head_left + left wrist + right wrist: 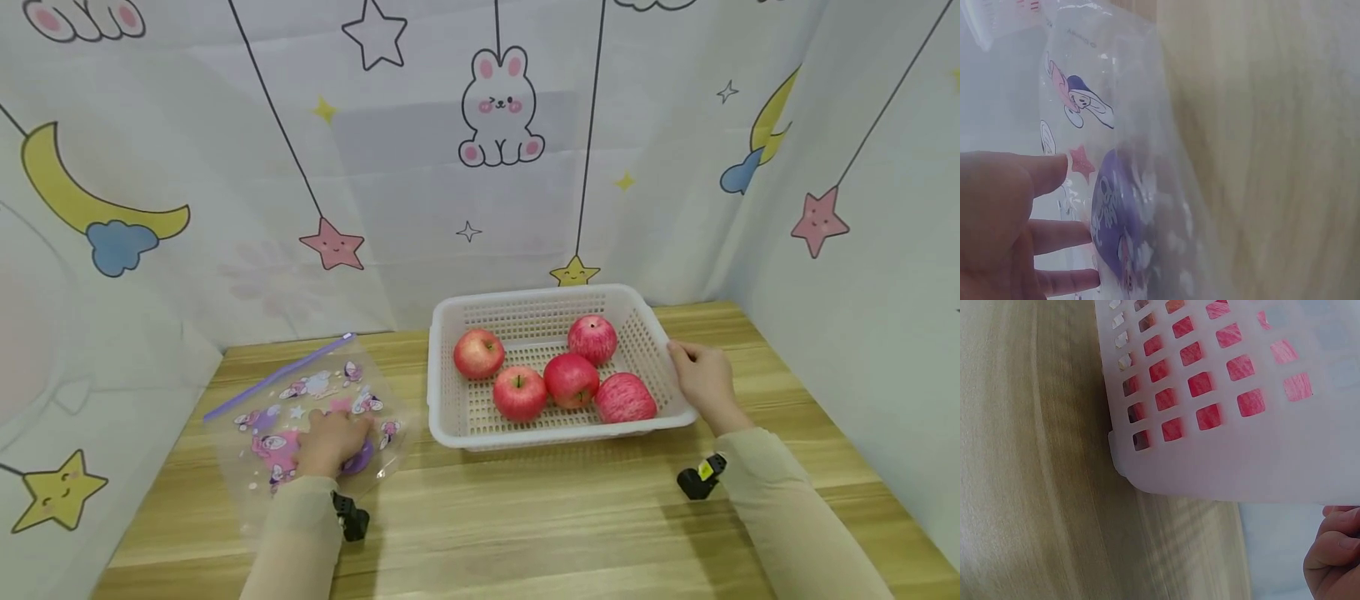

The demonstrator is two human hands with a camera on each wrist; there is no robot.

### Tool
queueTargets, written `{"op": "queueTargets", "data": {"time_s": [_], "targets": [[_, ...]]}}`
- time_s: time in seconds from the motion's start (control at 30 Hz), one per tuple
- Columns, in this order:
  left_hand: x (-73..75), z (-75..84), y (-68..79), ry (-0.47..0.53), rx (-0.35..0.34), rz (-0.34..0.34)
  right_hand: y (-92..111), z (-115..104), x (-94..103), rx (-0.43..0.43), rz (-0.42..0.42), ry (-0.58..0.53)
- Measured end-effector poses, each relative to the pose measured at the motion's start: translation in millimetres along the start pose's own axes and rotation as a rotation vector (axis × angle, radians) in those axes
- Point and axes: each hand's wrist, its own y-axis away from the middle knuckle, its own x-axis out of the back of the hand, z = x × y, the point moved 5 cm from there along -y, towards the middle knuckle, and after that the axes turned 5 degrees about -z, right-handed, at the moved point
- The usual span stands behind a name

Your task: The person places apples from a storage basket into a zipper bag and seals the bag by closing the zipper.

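My left hand (330,437) rests on a clear zip bag (315,387) with a purple slider strip and printed cartoon figures. In the left wrist view its fingers (1063,236) are extended against the plastic, beside a purple printed patch. At the right end of a white perforated plastic basket (450,417), my right hand (707,383) grips the rim. Curled fingers (1335,550) show at the edge of the right wrist view. Several red apples (520,393) lie in the basket, and their skin shows through its holes in the right wrist view.
Both bag and basket lie on a wood-grain table (525,525). A white curtain (420,167) printed with stars, moons and a rabbit hangs behind the table and along its sides. A small black device (701,477) is worn at each wrist.
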Motion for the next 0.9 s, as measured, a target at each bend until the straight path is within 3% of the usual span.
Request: {"op": "queueTargets", "data": {"time_s": [0.17,0.4,0.9], "targets": [[6.1,-1.2,-1.3,0.023,0.014,0.014,-0.9,-0.6,-0.2,0.001,0.008,0.002],[16.5,-1.7,-0.6,-0.028,0.035,0.047,-2.1,0.0,-1.6,-0.014,-0.008,-0.002],[13.4,2.5,6.9,-0.014,-0.008,0.051,0.1,-0.8,0.2,0.002,0.009,-0.004]]}}
